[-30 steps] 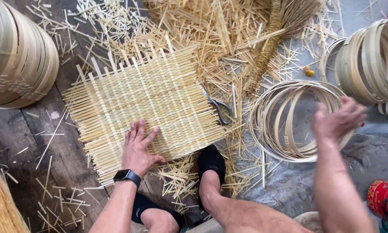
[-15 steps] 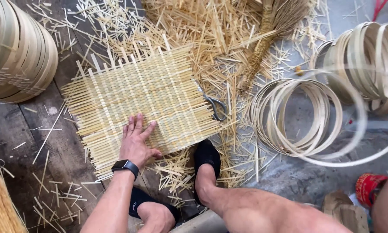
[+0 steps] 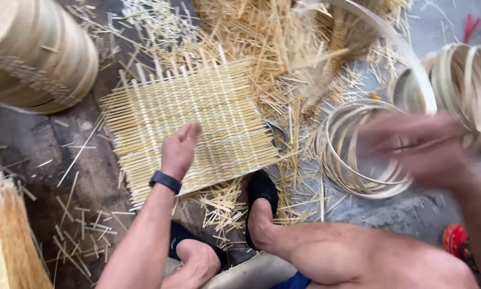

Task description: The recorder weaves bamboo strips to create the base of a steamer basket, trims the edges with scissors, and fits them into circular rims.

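A square woven bamboo mat (image 3: pixel 214 118) lies on the dark floor in front of me. My left hand (image 3: pixel 179 150), a black watch on its wrist, is raised edge-on just above the mat's near side and holds nothing. My right hand (image 3: pixel 417 150) is blurred with motion at the right, above a pile of thin bamboo hoops (image 3: pixel 353 160). It grips one pale bamboo hoop (image 3: pixel 406 59), which arcs up toward the top of the view. My foot in a black shoe (image 3: pixel 262 192) rests at the mat's near right corner.
Stacked round bamboo frames (image 3: pixel 37 59) stand at the upper left, and more hoops (image 3: pixel 465 80) lean at the right edge. Scissors (image 3: pixel 277 136) lie by the mat's right side. Loose bamboo slivers (image 3: pixel 251 32) litter the floor. A bundle of strips (image 3: pixel 5 241) fills the lower left.
My left hand has lifted off the mat and turned on edge. My right hand took one hoop from the pile and swings it up and toward the mat.
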